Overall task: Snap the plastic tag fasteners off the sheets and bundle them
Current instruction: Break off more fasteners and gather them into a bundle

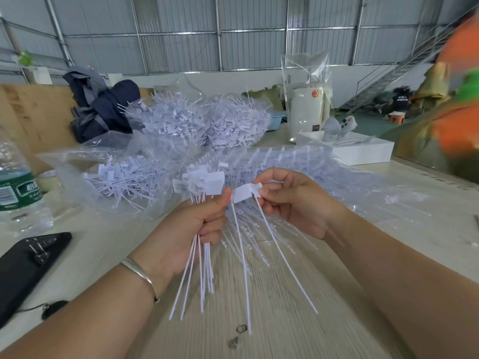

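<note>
Table (298,294) edge runs along the near left; a bottle (15,185) stands at the far left edge and a black phone (28,265) lies just nearer, leaving bare wood in the near centre under both forearms. Left hand (197,226), bracelet (141,274) on the wrist, is raised above the table with fingers clenched round a bundle (202,185) of loose fasteners, heads up, tails hanging down past the palm; its thumb tip touches the tag held by the other hand. Right hand (290,200) is level with it, just beside, thumb and fingers pinching the flat head of two fasteners (243,194) whose thin tails slant down toward the near table. Behind the hands, sheets (285,161) of unsnapped fasteners lie across the centre and right; clear bags (124,177) of loose fasteners crowd the left and back. A white box (363,151) sits far right, a white canister (307,112) behind it.
</note>
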{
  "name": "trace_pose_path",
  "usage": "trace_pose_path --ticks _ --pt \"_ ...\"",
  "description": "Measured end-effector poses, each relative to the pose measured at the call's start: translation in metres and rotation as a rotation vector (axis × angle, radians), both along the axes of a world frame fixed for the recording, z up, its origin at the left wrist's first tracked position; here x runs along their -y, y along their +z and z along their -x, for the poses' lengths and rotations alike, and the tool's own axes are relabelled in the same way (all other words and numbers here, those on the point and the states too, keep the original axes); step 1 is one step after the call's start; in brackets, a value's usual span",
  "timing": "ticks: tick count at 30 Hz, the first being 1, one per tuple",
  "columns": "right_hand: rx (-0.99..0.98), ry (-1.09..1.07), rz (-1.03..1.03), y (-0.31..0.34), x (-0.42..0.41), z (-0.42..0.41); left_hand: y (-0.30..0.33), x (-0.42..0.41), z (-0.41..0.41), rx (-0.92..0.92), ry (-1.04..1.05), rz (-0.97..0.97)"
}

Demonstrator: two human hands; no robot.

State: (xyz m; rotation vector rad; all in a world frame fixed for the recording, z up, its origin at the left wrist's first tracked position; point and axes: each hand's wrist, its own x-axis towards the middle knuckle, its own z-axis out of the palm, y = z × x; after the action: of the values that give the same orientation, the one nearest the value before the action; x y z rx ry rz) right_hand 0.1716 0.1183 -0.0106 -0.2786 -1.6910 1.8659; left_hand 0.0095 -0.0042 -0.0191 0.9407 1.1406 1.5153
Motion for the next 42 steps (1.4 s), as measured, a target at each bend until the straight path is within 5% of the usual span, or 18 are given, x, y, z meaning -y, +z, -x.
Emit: trace_pose_path --ticks 14,23,31,42 --pt "-0.026 0.184 -0.018 0.004 0.014 0.006 0.004 -0.001 -0.008 0.06 -0.078 0.026" --pt "-0.102 -0.125 0.034 0.01 0.008 0.0 0.004 -0.001 -0.007 0.033 0.067 0.04" --pt "-0.074 -0.332 -0.274 0.008 0.018 0.008 0.001 0.003 -0.014 -0.131 -0.04 0.018" --pt "0.15 -0.237 -0.384 0.012 0.034 0.013 0.012 0.0 -0.006 0.169 0.106 -0.013"
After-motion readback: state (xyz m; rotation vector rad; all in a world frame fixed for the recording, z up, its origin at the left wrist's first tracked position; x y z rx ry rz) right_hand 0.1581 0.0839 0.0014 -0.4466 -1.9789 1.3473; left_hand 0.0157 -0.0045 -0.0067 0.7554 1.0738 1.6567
